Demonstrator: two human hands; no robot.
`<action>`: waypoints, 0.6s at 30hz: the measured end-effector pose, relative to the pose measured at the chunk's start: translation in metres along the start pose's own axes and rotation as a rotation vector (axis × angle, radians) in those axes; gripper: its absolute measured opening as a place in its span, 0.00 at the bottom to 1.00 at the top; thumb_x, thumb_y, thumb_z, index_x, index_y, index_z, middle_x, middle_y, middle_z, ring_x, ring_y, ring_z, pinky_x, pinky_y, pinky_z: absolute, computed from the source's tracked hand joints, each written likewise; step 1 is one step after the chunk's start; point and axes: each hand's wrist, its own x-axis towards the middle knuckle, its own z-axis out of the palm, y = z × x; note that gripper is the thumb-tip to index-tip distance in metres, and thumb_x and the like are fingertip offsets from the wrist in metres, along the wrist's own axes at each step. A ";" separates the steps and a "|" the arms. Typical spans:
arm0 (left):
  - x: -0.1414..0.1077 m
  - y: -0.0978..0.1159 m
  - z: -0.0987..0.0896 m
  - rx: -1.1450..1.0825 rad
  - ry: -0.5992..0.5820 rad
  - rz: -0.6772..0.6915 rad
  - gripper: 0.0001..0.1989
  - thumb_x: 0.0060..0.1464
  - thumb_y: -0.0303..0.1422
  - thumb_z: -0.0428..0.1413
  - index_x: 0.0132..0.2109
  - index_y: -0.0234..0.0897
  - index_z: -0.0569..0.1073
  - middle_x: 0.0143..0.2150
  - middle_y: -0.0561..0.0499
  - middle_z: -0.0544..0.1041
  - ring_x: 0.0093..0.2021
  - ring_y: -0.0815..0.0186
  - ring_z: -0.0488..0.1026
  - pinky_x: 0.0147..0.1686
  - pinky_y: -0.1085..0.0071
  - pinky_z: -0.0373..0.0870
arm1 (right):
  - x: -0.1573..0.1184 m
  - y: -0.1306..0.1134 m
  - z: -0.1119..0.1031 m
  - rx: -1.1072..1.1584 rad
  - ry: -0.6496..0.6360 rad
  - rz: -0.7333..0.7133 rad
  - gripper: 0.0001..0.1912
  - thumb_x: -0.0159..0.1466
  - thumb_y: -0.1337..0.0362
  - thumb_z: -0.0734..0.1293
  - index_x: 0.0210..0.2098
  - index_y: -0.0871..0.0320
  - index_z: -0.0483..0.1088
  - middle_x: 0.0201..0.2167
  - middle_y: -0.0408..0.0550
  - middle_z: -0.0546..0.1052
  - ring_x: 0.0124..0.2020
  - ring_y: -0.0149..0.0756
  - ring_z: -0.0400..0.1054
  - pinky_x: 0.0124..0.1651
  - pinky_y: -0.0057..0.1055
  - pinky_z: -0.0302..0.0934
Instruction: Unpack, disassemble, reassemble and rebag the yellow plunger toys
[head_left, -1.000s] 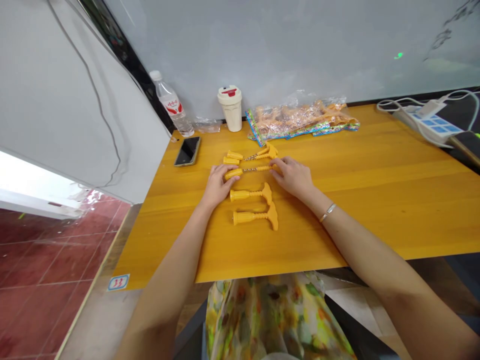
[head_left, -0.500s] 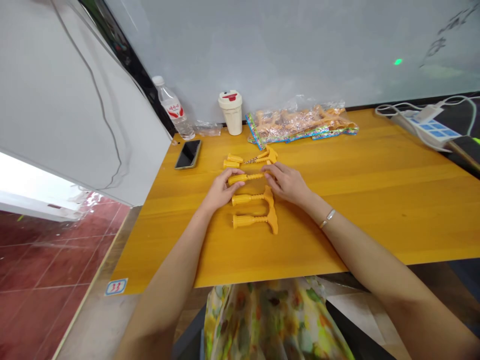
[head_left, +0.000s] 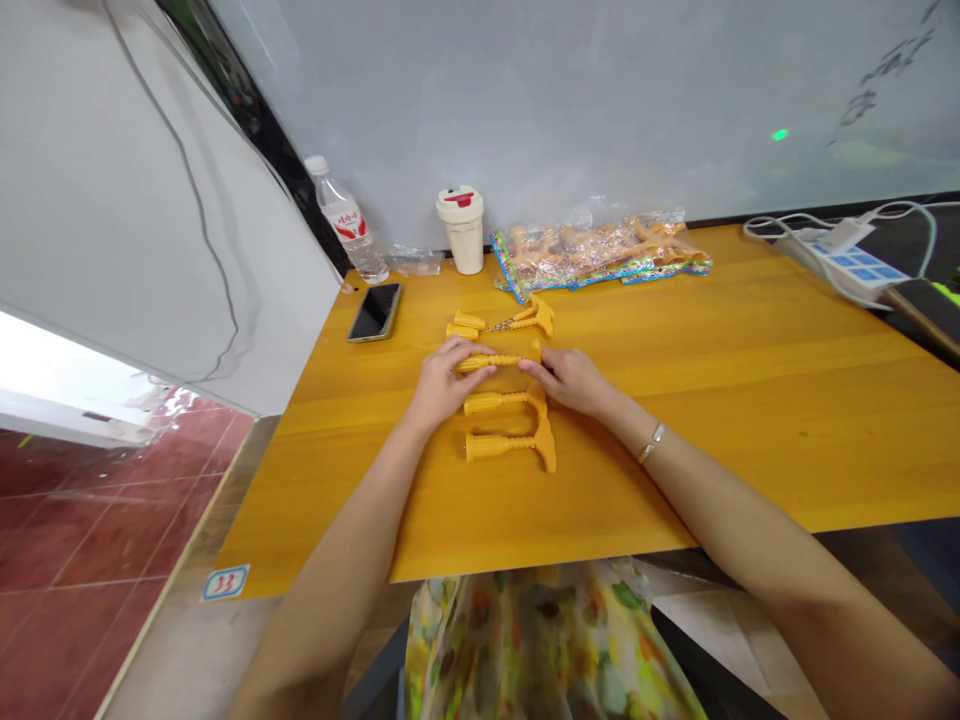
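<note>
Head view: a yellow plastic T-piece (head_left: 504,360) is lying crosswise on the wooden table (head_left: 787,400), held between both hands. The left hand (head_left: 448,382) is gripping its ribbed end, with the fingers (head_left: 472,356) closed over the top. The right hand (head_left: 570,380) is coming in from the other side, with its fingertips (head_left: 529,366) at the stem near the T-head; whether they are gripping or only touching, I cannot tell. Change noted: against the earlier frames, the piece is sitting closer to the row nearer the person and lying more level.

Two more T-pieces (head_left: 499,403) (head_left: 508,447) are lying just nearer the person than the held piece, one beside the other. Beyond it are a T-piece with a thin twisted stem (head_left: 525,320) and short yellow tubes (head_left: 465,325).

Containers, all beyond the held piece: a clear plastic bag (head_left: 592,250) is holding more yellow pieces; a lidded white cup (head_left: 463,232) is hiding its contents; a plastic bottle (head_left: 346,220) is holding clear liquid.
</note>
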 end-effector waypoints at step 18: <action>0.001 0.008 -0.001 -0.195 -0.016 -0.220 0.11 0.50 0.39 0.67 0.40 0.39 0.83 0.40 0.48 0.86 0.42 0.58 0.82 0.49 0.61 0.77 | 0.001 -0.002 -0.001 0.176 0.110 -0.095 0.30 0.70 0.38 0.52 0.29 0.55 0.66 0.27 0.48 0.70 0.32 0.37 0.63 0.39 0.33 0.56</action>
